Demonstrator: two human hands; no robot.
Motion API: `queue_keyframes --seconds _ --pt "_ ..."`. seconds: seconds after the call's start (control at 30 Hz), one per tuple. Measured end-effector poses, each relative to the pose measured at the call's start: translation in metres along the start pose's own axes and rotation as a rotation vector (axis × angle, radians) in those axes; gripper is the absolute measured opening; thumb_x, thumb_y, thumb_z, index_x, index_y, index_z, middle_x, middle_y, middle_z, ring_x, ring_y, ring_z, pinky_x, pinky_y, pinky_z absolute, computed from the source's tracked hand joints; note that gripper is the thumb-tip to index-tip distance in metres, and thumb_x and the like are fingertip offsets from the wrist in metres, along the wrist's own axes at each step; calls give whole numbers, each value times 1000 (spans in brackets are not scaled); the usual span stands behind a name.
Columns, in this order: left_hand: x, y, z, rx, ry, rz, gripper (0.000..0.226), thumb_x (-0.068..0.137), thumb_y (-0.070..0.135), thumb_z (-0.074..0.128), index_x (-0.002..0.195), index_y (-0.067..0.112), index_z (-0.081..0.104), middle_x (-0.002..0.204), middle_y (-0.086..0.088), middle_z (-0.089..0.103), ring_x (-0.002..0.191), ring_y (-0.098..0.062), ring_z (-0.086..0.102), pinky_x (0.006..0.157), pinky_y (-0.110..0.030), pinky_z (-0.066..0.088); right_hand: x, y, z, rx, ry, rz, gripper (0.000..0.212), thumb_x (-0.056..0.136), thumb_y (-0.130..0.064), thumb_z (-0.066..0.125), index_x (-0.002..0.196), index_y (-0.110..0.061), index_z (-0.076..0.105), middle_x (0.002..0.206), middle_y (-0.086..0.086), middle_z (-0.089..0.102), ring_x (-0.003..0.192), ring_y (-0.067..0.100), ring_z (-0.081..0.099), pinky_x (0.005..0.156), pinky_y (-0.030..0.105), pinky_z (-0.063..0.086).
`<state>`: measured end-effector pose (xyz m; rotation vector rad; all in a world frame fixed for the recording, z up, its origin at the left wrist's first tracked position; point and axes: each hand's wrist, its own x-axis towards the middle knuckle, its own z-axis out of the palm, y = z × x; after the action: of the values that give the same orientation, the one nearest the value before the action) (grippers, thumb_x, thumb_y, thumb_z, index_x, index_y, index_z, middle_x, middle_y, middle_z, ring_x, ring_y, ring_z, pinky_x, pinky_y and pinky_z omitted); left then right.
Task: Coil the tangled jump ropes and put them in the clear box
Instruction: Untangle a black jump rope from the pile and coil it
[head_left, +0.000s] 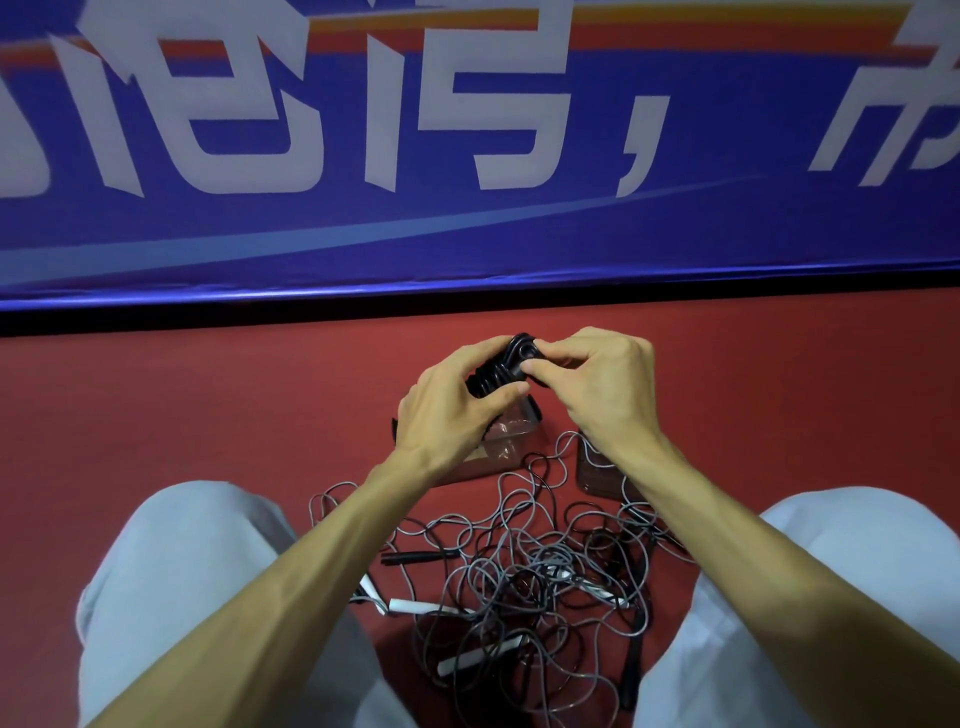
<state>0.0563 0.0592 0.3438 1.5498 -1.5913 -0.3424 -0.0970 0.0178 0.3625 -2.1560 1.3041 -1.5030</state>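
Note:
Both hands hold a black coiled jump rope above the red floor. My left hand grips the bundle from the left, thumb across its front. My right hand pinches its top right end with curled fingers. Just below the hands stands the clear box, partly hidden by my left wrist. A tangle of grey and black jump ropes lies on the floor between my knees, with white handles and black handles in it.
A clear lid or second clear piece lies right of the box under my right forearm. A blue banner wall closes off the far side. My knees in light trousers flank the rope pile.

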Motion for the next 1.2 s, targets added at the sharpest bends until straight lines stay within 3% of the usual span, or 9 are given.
queue_keyframes --seconds 0.17,0.4,0.57,0.67,0.77,0.93,1.07,1.2 --pt "-4 5 0 267 18 138 50 89 51 60 136 53 44 136 31 50 115 -4 57 75 -24 43 1 -5 -5 -9 -14 115 18 68 -25 86 81 -15 80 74 -4 74 67 8 65 66 21 49" --pt "-2 4 0 294 78 238 48 89 44 64 135 48 50 137 27 52 111 -5 61 68 -23 48 0 -11 -3 44 42 116 15 66 -17 86 76 -10 78 71 -1 71 61 8 60 58 7 41" --pt "-2 2 -5 269 -35 192 50 91 48 60 138 49 45 141 27 48 121 -6 55 78 -28 47 0 -5 -3 36 65 159 28 61 -22 88 60 -11 62 63 -5 61 58 3 51 55 10 35" --pt "-4 2 -5 281 -35 170 48 91 48 59 137 49 46 140 28 48 122 -7 53 79 -29 45 -3 -4 2 57 32 180 23 63 -22 87 66 -16 65 67 -7 63 59 3 54 56 9 38" --pt "-2 1 0 134 20 92 45 88 44 65 131 48 52 133 32 51 116 0 50 80 -26 39 -1 -4 7 103 42 186 15 66 -20 85 74 -19 73 74 -7 67 60 2 58 60 10 43" --pt "4 -9 6 -3 -5 -12 46 84 46 68 128 50 54 129 34 54 120 1 53 95 -36 46 -3 -2 6 79 13 90 11 76 -13 79 86 -14 79 82 -1 72 68 6 63 66 7 45" --pt "-1 -8 3 -76 -84 3 52 76 58 62 126 57 48 131 35 53 126 4 49 105 -42 44 -3 0 2 49 30 4 11 73 -9 80 83 -15 79 72 -4 67 62 6 60 60 7 42" --pt "-1 -4 0 91 -90 43 49 89 48 62 134 56 44 140 31 46 130 -2 46 99 -36 43 -7 -2 5 -16 61 -89 14 70 -1 80 78 -11 78 66 -2 62 58 8 54 57 7 39"
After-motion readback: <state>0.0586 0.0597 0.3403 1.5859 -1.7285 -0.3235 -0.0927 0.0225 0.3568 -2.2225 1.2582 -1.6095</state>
